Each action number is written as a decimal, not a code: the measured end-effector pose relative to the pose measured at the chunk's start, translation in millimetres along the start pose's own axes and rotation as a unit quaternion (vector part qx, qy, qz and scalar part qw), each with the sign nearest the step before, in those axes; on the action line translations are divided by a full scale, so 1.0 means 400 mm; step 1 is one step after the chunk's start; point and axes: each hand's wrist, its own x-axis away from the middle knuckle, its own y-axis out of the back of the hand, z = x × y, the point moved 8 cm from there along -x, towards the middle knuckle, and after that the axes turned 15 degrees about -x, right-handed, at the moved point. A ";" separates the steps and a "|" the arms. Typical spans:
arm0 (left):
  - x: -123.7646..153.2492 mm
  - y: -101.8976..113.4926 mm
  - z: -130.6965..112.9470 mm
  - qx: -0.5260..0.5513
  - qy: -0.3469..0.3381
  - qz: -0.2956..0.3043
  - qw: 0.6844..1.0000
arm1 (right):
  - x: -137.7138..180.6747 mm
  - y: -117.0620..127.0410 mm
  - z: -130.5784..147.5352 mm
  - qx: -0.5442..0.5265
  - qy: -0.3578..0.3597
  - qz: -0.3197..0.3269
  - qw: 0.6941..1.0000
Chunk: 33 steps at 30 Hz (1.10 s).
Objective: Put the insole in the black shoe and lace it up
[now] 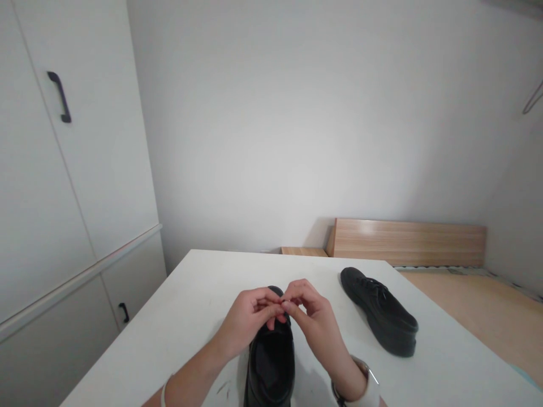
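A black lace-up shoe stands on the white table right in front of me, its opening toward me and its toe pointing away. My left hand and my right hand meet above the shoe's front, fingers pinched together over the laces. What they pinch is too small to see clearly; it looks like the shoe's lace. A second black shoe lies to the right, apart from both hands, toe pointing to the far left.
A white wardrobe with dark handles fills the left side. Behind the table stands a plain white wall. A wooden bed frame and floor lie at the right. My right wrist wears a watch.
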 end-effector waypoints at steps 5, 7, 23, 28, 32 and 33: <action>0.002 -0.013 -0.006 0.011 0.004 0.016 1.000 | 0.002 0.004 -0.037 -0.082 -0.069 0.008 0.994; 0.002 -0.014 -0.007 0.021 0.010 0.022 0.999 | 0.009 -0.002 -0.040 -0.098 -0.085 0.016 0.991; 0.085 -0.041 -0.150 -0.524 -0.345 -0.042 0.778 | 0.032 -0.018 -0.103 -0.036 -0.154 0.112 0.981; 0.112 -0.054 -0.172 -0.550 -0.415 -0.070 0.722 | 0.038 -0.022 -0.104 -0.142 -0.200 0.110 0.963; 0.116 -0.043 -0.169 -0.521 -0.421 -0.106 0.735 | 0.043 -0.018 -0.115 -0.207 -0.230 0.083 0.947; 0.116 -0.038 -0.165 -0.510 -0.417 -0.117 0.744 | 0.043 -0.016 -0.117 -0.214 -0.233 0.073 0.946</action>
